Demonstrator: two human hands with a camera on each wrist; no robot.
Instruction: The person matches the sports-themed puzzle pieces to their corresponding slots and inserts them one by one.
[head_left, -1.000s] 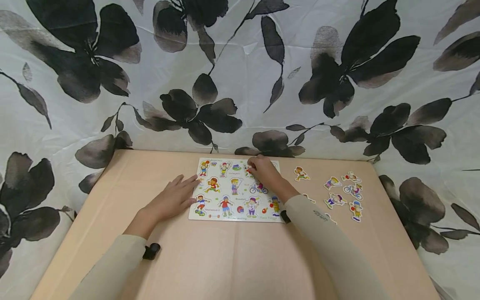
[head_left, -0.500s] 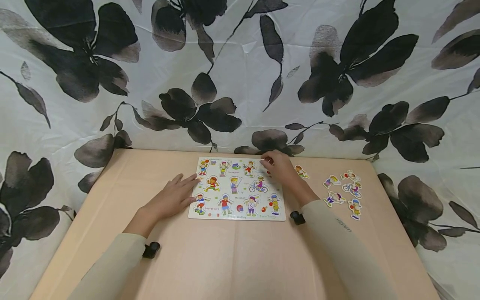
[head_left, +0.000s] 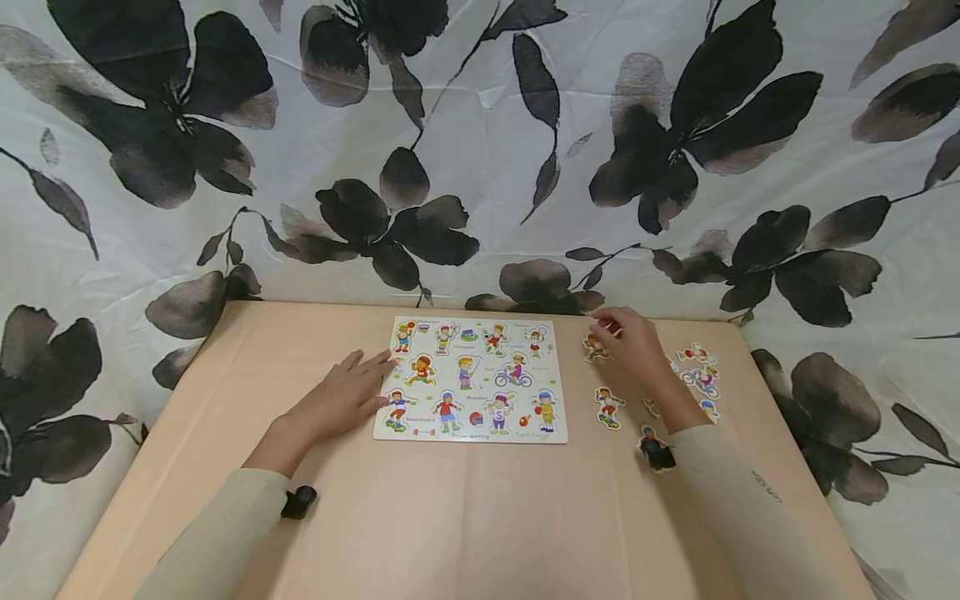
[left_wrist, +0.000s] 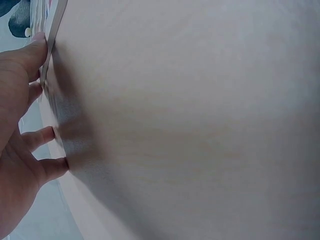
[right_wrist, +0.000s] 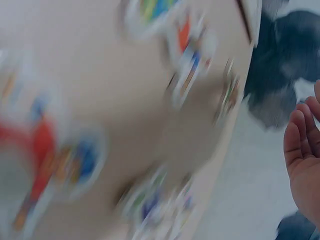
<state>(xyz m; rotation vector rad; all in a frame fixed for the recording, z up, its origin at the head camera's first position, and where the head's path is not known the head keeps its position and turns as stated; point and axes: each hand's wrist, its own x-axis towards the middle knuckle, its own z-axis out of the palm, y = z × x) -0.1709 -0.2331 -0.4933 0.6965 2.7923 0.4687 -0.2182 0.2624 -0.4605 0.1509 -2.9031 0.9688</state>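
A white puzzle board printed with cartoon children playing sports lies flat on the table. My left hand, fingers spread, touches its left edge; in the left wrist view, the thumb of the left hand meets the board's rim. To the right of the board, my right hand hovers beside a loose running-child puzzle piece, its fingers loosely bent with nothing visible in them. The right wrist view has the right hand at its right edge, above blurred puzzle pieces.
Several more loose pieces lie on the table's right side, among them a skateboarder piece and a cyclist piece. The right sleeve partly covers this group. A floral cloth hangs behind the table.
My right hand has moved right, off the board's upper right part to the loose pieces. A small figure at the board's upper right corner is now uncovered. The left hand stays put.
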